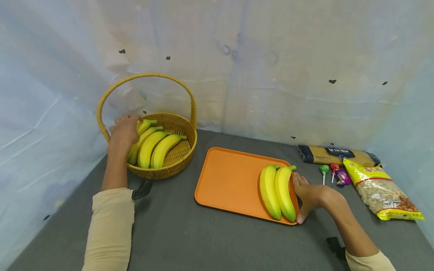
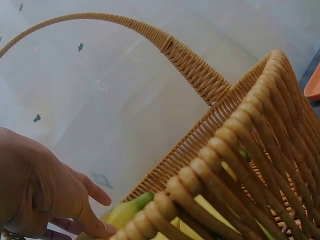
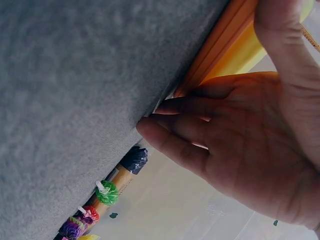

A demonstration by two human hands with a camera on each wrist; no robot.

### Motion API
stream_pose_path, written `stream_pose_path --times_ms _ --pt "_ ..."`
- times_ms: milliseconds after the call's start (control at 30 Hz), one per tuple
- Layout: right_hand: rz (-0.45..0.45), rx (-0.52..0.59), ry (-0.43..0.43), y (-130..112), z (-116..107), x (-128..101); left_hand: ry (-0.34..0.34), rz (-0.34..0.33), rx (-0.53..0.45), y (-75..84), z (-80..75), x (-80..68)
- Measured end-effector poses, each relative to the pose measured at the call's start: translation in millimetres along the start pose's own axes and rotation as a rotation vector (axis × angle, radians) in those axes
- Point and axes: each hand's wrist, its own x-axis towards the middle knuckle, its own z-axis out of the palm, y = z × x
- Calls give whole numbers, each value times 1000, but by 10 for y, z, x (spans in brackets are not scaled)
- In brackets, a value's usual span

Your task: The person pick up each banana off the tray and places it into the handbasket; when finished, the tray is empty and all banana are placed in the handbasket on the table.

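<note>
1. Reaching into a woven basket [image 1: 176,160], the left hand [image 1: 123,131] lies over the stem end of a bunch of bananas [image 1: 154,148], fingers draped across the near fruit; the left wrist view shows the fingertips [image 2: 92,220] touching a green-tipped banana just inside the rim.
2. The basket stands at the far left of the grey counter [image 1: 176,233], its tall arched handle [image 1: 149,77] rising against the pale backdrop, and the bunch of bananas lies inside it with the stems pointing towards the back.
3. The right hand [image 1: 310,195] rests at the right edge of an orange tray [image 1: 227,180], fingers nearly straight against the rim and thumb down at the near corner; it grips nothing that can be made out.
4. Two bananas [image 1: 276,192] lie side by side on the right part of the tray, just beside that hand, stems pointing away from the person.
5. Beyond the tray to the right, a pack of spaghetti [image 1: 335,155] lies along the back wall, with a few lollipops [image 1: 333,174] in front of it and a yellow bag of snacks [image 1: 381,190] nearest the right edge.
</note>
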Motion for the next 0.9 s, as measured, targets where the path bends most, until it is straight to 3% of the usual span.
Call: stream_pose_path --times_ms 300,433,567,800,900 --pt "-10 3 32 18 19 -17 56 39 19 203 -25 -14" --pt "-9 2 32 16 22 -6 92 110 76 466 -11 -67" --pt "-1 1 30 18 25 -7 86 215 132 835 86 -147" --pt "8 -3 23 21 26 -16 -132 431 -16 1446 324 -289" --pt "1 -4 23 13 25 -12 -196 519 -70 1668 475 -342"
